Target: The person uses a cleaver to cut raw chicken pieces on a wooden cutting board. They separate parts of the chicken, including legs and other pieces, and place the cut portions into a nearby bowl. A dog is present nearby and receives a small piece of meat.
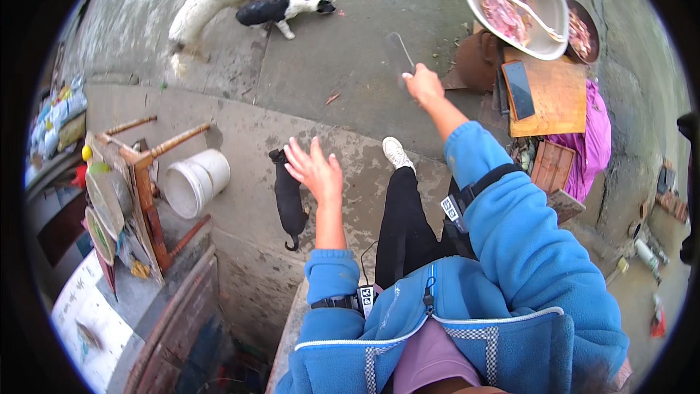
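Gripping what looks like a cleaver (pixel 400 51), the right hand (pixel 423 85) is raised above concrete ground; the left hand (pixel 315 169) spreads wide, empty, over a black puppy (pixel 289 201). Chopping apparently paused.

Jacket sleeves (pixel 510 233) are showing blue; trousers (pixel 405 226) black; shoe (pixel 397 152) white; bucket (pixel 195 181) white; cloth (pixel 594 142) magenta; puppy (pixel 289 197) black.

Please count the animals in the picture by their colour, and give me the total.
White, shaggy: 1
Black and white: 1
All black: 1
Total: 3
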`<state>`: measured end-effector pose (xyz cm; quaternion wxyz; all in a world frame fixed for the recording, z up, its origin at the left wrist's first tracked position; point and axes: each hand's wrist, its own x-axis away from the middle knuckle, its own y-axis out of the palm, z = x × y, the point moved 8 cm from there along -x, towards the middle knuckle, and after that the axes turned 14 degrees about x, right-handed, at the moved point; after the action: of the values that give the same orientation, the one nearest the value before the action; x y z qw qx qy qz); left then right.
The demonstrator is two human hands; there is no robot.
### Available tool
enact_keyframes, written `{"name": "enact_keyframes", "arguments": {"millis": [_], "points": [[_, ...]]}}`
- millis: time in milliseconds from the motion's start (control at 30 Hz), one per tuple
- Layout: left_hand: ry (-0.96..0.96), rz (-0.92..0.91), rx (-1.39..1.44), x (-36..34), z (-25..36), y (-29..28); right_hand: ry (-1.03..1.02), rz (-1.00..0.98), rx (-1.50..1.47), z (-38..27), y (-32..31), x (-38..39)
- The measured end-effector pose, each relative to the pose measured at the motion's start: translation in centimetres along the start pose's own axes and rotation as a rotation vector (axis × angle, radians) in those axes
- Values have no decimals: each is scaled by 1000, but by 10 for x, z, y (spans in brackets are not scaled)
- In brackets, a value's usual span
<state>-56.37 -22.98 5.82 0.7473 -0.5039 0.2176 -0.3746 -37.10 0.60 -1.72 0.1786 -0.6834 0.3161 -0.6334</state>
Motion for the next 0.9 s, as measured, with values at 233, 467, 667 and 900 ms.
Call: {"name": "enact_keyframes", "arguments": {"millis": [233,467,667,900], "points": [[14,-214,59,-26,37,32,-297,20,76,125,14,70],[379,-212,279,-89,210,70,-117,298,-118,349,-39,141],[617,-253,566,-159,412,147,213,461,-489,529,-16,176],[-122,-113,456,-295,422,261,415,245,-582,649,1,163]]}}
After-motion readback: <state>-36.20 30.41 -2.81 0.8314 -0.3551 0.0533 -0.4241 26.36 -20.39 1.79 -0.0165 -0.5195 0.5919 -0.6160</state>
